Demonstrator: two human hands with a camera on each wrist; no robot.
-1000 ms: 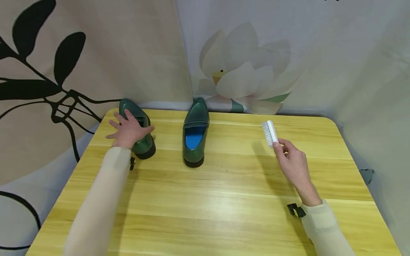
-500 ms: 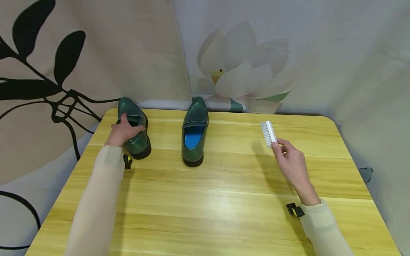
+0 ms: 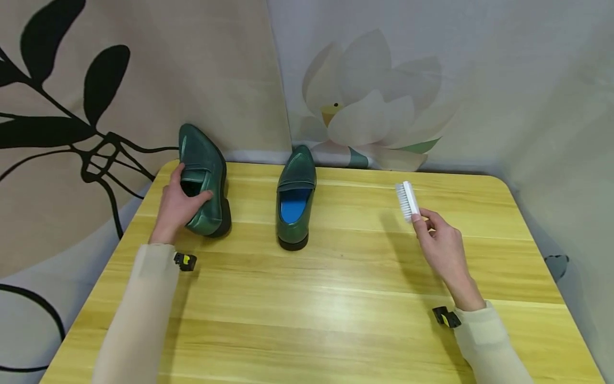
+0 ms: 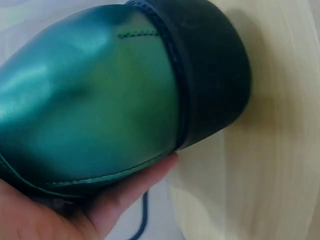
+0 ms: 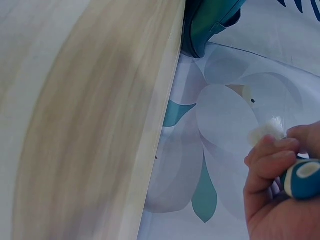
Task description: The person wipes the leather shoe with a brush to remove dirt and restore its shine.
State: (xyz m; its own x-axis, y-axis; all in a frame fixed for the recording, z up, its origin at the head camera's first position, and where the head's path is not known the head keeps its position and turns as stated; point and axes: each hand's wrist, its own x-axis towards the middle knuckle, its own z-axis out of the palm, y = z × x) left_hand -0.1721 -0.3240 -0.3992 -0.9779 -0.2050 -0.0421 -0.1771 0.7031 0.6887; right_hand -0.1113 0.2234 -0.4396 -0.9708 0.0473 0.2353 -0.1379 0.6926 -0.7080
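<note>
My left hand [image 3: 175,207] grips a green loafer [image 3: 201,154] at its opening, thumb over the heel side and fingers along the far side. The loafer's toe points up at the wall, tilted above the table's back left corner. Its black heel [image 4: 215,70] fills much of the left wrist view, with the hand's edge below it. A matching loafer [image 3: 296,229] with a blue insole stands to its right, toe toward the wall. On the right, my right hand [image 3: 443,248] pinches a small white brush [image 3: 408,200] above the table, its bristles facing left.
The light wooden table [image 3: 307,309] spans the view, its back edge close to a cloth-covered wall. A printed flower [image 3: 374,112] and dark printed leaves [image 3: 103,85] decorate the cloth. Each wrist bears a small black strap mount [image 3: 185,261].
My left hand has gone from spread fingers over the left loafer to gripping it, and the loafer's toe has risen. The right hand and brush have hardly moved.
</note>
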